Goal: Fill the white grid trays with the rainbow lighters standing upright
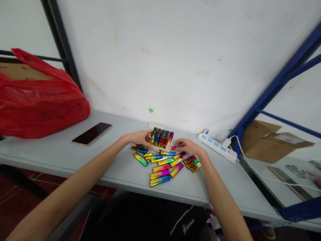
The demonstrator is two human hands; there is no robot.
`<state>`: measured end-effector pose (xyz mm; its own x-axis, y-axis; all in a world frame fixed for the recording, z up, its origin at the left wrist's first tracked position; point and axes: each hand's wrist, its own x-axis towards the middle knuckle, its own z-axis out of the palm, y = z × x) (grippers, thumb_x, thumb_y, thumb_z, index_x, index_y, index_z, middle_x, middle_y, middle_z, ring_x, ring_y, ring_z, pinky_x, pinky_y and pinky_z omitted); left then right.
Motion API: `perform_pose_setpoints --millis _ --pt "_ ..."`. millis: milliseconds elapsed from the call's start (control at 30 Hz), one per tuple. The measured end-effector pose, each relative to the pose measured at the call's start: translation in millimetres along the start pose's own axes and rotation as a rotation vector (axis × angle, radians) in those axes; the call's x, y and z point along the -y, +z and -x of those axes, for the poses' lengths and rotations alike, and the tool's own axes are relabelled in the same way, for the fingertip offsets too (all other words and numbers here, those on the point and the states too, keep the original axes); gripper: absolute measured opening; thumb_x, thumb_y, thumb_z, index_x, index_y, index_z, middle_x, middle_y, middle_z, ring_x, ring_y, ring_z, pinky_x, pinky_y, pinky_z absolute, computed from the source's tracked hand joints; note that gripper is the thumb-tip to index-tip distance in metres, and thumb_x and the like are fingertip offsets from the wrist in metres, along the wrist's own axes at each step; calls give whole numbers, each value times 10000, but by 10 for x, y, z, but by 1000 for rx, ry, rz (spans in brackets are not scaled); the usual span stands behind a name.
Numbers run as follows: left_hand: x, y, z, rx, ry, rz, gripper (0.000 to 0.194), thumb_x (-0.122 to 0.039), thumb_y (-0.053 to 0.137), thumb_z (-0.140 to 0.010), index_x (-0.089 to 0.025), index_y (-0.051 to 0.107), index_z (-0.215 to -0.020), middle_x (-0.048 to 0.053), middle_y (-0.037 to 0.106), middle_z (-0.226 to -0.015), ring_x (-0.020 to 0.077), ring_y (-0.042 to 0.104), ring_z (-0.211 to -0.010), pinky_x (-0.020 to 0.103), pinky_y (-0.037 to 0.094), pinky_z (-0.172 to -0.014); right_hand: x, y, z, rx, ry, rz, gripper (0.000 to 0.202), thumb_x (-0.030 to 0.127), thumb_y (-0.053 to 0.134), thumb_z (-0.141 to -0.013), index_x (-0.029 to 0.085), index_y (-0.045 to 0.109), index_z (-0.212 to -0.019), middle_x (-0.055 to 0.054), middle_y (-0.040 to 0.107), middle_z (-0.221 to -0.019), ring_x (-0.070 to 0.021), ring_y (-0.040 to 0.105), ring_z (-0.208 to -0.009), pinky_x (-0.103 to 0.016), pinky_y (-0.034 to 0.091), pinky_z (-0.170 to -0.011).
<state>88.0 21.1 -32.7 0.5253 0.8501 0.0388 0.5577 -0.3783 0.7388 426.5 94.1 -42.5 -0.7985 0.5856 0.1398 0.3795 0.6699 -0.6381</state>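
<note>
My left hand is closed around the left side of a white tray, which is tilted towards me. Upright in the tray stand rows of shiny lighters with black tops, coloured gold, blue, red and pink. To the tray's right, my right hand has its fingers curled, with a small red lighter at the fingertips. Several metallic-coloured lighters lie loose on the table in front of both hands, some touching or overlapping. The tray's inside is mostly hidden by the lighters.
A smartphone and a red plastic bag with a cardboard box lie to the left on the grey table. Behind the tray is another white tray. A power strip with cables and a blue frame border the right.
</note>
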Motion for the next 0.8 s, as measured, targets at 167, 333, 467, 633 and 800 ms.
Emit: perform_pose_setpoints --millis 167,333,467,633,800 --pt "-30 -5 9 -44 -106 -152 809 -559 847 -613 -163 542 -1250 29 696 -871 210 608 -751 290 380 -673 -62 -67 58 4 51 -52 329 457 759 -774 162 719 -913 -47 722 -879 -187 655 -797 -319 538 -757" --pt "-104 -9 28 -45 -75 -135 767 -570 840 -621 -181 553 -1216 13 690 -852 202 606 -738 280 374 -649 -144 -169 140 -47 113 6 288 421 776 -764 170 717 -895 -52 738 -868 -202 665 -809 -338 534 -770" --pt "-132 -6 28 -39 -90 -123 785 -551 851 -610 -184 547 -1233 18 694 -862 208 614 -747 280 383 -643 -230 -241 193 -126 167 75 230 344 767 -777 172 694 -911 -52 729 -854 -198 667 -794 -346 536 -760" --pt "-70 -10 14 -49 -72 -138 769 -553 853 -613 -187 555 -1221 15 690 -842 203 606 -723 281 372 -628 -247 -297 194 -258 168 67 225 304 757 -773 181 637 -919 -43 714 -845 -197 680 -788 -367 549 -771" --pt "-62 -7 15 -36 -31 -106 742 -555 834 -642 -180 552 -1217 13 699 -852 183 600 -709 271 362 -627 -183 -279 132 -383 103 -93 303 398 747 -781 188 631 -966 -79 736 -972 -224 703 -915 -421 549 -880"
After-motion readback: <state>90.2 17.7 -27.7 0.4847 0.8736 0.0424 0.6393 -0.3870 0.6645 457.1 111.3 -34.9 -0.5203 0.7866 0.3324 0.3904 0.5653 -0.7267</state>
